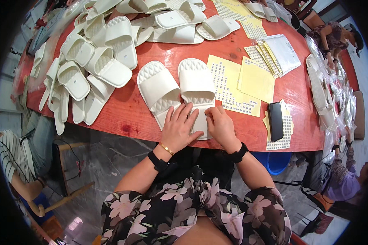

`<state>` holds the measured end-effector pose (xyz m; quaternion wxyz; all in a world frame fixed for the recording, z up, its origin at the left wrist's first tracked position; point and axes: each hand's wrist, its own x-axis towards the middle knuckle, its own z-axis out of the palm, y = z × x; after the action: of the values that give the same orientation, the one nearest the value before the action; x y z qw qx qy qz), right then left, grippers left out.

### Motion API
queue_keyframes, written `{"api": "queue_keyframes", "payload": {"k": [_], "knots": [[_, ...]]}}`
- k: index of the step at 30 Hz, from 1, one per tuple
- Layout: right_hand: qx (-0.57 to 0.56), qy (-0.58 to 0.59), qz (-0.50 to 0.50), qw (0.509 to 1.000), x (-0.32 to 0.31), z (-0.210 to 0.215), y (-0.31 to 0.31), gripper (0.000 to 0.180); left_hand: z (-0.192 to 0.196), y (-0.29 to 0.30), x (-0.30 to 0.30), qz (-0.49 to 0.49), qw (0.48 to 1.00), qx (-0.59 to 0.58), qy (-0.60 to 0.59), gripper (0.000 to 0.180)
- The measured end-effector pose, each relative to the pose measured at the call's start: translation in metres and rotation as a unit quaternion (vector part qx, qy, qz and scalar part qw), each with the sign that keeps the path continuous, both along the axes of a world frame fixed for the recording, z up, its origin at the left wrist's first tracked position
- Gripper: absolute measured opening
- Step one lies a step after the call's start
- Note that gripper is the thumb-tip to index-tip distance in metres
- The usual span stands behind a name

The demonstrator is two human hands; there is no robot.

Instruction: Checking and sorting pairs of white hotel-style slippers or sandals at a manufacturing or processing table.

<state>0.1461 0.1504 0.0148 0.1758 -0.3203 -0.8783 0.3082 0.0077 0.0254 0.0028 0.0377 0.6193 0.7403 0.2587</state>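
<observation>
Slippers (197, 83): side by side on the tabletop (126, 114).
Left grip (178, 125): spread flat, touching both.
Right grip (223, 125): fingers curled, at the right one; whether pinched closed, I cannot tell.

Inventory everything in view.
Table: 1, red, centre
Slipper pair: 1, white, front centre
Slipper pile: many, white, left and back
Far slippers: 2, white, back right
Edge slippers: several, white, far right
Wrap: uncountable, clear, far right
Sheets: several, yellow, right of pair
Packet: 1, whitish, upper right
Phone: 1, black, on sheets
Basin: 1, blue, below table
Chairs: several, brown, both sides
Co-workers: at least 3, varied clothing, both sides
Top: 1, floral black-pink, bottom
Wristbands: 2, black, wrists
Bracelet: 1, gold, left wrist
Left hand: 1, bare, over pair
Right hand: 1, bare, at pair
</observation>
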Motion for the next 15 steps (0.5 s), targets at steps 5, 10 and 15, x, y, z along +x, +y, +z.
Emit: {"api": "queue_keyframes", "payload": {"k": [5, 10, 15], "knots": [[-0.009, -0.002, -0.001, 1.0, -0.0007, -0.003, 0.0048, 0.012, 0.0007, 0.0001, -0.0004, 0.0, 1.0, 0.002, -0.006, 0.068], [-0.028, 0.031, -0.001, 0.999, -0.0006, -0.0018, 0.0029, 0.013, 0.0001, -0.0003, 0.0002, 0.001, 1.0, 0.004, -0.01, 0.068], [-0.056, 0.028, 0.008, 0.998, 0.0034, -0.0047, 0.0069, 0.016, -0.0007, -0.0003, -0.0003, 0.001, 1.0, 0.014, -0.006, 0.067]]}}
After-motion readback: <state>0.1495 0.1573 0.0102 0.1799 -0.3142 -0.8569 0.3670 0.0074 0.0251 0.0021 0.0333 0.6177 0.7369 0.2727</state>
